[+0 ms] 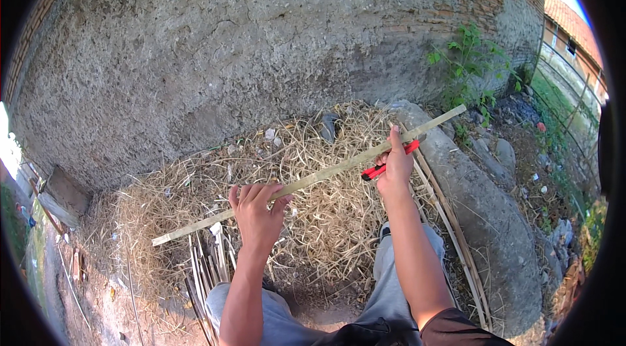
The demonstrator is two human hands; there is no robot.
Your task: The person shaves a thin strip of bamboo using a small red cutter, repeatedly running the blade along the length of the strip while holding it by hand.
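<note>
A long, flat bamboo strip (326,173) runs slantwise in front of me, its right end higher and farther away. My left hand (256,212) is closed over its left part, fingers across the top and thumb beneath. Farther along, my right hand (396,165) grips a red and black utility knife (375,172), which crosses the palm close under the strip. The right thumb points up along the strip. A dark blade tip shows past the hand on the right; whether it touches the bamboo I cannot tell.
Pale shavings (326,215) cover the ground below. More bamboo strips (212,258) lean by my left knee, and long strips (456,241) lie by my right leg. A stone slab (486,228) borders the right side. A rough wall (261,52) rises ahead, with a green plant (469,65) at its foot.
</note>
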